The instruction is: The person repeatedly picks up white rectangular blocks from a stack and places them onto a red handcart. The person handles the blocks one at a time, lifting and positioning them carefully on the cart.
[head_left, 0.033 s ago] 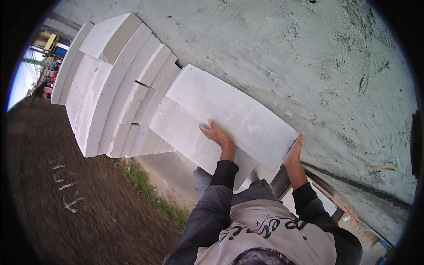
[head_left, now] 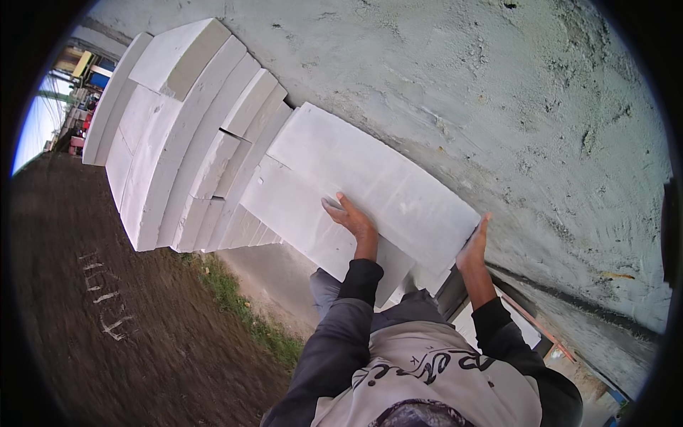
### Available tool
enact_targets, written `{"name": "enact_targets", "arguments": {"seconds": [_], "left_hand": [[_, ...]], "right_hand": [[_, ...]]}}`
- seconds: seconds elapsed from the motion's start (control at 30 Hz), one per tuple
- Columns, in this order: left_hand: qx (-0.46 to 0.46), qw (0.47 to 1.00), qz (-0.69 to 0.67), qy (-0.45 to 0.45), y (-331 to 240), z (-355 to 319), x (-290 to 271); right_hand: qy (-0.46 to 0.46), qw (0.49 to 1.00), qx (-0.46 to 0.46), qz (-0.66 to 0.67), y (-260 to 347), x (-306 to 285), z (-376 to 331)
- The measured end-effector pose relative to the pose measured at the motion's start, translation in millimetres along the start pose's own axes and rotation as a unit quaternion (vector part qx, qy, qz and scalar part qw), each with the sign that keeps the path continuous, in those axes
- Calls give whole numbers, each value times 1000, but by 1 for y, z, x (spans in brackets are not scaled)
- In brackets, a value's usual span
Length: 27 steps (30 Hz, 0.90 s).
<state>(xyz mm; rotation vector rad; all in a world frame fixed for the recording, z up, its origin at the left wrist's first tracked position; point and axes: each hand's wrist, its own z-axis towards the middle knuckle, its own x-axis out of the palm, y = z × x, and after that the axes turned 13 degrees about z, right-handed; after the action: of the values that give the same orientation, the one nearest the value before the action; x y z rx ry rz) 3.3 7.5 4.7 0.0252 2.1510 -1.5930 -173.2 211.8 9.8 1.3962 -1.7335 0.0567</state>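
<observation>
A long white block [head_left: 377, 178] lies on top of a stack of similar pale blocks, close along a rough wall. My left hand [head_left: 353, 220] rests at its near long edge, fingers and thumb stretched out and apart over the white surface. Against the block's right end lies the palm of my right hand [head_left: 474, 245], its fingers straight and pointing toward the wall. Under the upper block, a second white block [head_left: 284, 196] sticks out on the near side. The undersides of both hands are hidden.
Several more white blocks [head_left: 160, 135] are piled at the left, with stepped edges and gaps. The grey plastered wall [head_left: 498, 107] runs along the far side. Dark ground [head_left: 142, 320] with white markings and a grass strip [head_left: 249, 317] lie at the lower left.
</observation>
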Motion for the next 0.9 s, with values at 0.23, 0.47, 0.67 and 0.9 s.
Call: {"name": "enact_targets", "arguments": {"seconds": [0.23, 0.47, 0.67, 0.9], "left_hand": [[130, 988, 66, 57, 36, -7, -30], [293, 940, 169, 46, 50, -21, -33], [267, 943, 200, 22, 50, -3, -42], [361, 919, 141, -80, -103, 77, -43]], "right_hand": [[-33, 981, 34, -189, -2, 15, -37], [14, 978, 79, -194, -15, 51, -7], [-29, 956, 88, -279, -25, 76, 5], [-14, 757, -316, -571, -19, 75, 26]]}}
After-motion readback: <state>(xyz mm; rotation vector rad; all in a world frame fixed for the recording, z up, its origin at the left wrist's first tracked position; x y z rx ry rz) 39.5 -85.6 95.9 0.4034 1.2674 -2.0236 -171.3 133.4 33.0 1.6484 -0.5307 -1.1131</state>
